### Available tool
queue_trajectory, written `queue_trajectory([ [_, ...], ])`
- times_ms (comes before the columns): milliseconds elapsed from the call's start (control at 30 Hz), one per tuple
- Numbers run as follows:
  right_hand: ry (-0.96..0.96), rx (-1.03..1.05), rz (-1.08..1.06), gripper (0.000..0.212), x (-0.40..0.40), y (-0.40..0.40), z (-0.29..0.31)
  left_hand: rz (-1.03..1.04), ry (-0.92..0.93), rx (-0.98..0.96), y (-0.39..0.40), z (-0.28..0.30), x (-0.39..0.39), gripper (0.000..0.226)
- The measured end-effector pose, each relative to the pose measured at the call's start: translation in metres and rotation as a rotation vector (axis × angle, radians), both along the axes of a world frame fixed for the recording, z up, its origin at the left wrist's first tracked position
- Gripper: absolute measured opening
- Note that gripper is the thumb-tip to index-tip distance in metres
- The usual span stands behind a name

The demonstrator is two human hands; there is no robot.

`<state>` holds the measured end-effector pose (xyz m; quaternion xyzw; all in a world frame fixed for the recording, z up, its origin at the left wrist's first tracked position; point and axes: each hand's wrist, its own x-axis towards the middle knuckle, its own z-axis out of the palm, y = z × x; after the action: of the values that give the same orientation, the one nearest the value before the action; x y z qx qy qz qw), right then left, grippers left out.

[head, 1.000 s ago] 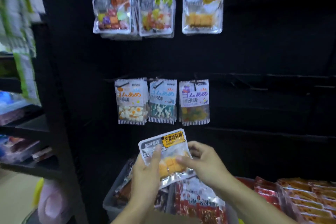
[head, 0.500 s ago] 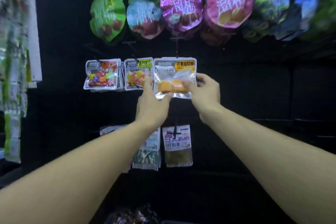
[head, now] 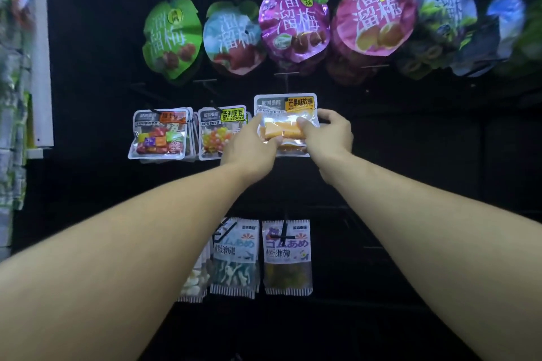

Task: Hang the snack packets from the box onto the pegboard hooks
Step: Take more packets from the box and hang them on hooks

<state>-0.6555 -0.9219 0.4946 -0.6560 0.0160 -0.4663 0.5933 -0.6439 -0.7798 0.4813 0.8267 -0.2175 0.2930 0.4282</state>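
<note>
Left edge: blurred packets are hanging on a pale shelf side; no detail is readable.
Upper row: round plum bags, a green bag, a blue bag, a purple bag and a pink bag, are hanging side by side on the dark pegboard; more bags to their right are blurred.
Middle row, left: a packet of mixed sweets and a jelly bean packet are hanging next to each other.
Left hand: it is gripping the left lower edge of the mango packet, with the thumb lying on the front.
Mango packet: it is being held up against the pegboard, just right of the jelly bean packet, under the purple bag. I cannot tell if it is already on a hook.
Right hand: it is pinching the right side of the same packet.
Lower row: a teal gummy packet and a purple gummy packet are hanging on hooks between the two forearms.
</note>
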Motion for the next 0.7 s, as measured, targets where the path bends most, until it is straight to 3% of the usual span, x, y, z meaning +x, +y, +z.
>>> queue_trajectory([
  [167, -0.063, -0.018, -0.020, 0.026, -0.0005, 0.0025, 0.0018, 0.027, -0.090, -0.077, -0.0001, -0.0007, 0.0016, 0.068],
  [333, -0.028, -0.034, -0.038, 0.026, 0.0015, 0.0037, 0.0016, 0.050, -0.061, -0.007, -0.0014, -0.0056, 0.0013, 0.069],
  [467, -0.018, -0.033, -0.050, 0.008, 0.0019, 0.0003, -0.0013, 0.044, -0.087, -0.036, -0.0044, -0.0082, 0.0008, 0.068],
  [700, -0.003, -0.042, -0.060, 0.009, 0.0007, 0.0016, 0.0063, 0.085, -0.170, -0.079, -0.0068, -0.0046, 0.0017, 0.068],
])
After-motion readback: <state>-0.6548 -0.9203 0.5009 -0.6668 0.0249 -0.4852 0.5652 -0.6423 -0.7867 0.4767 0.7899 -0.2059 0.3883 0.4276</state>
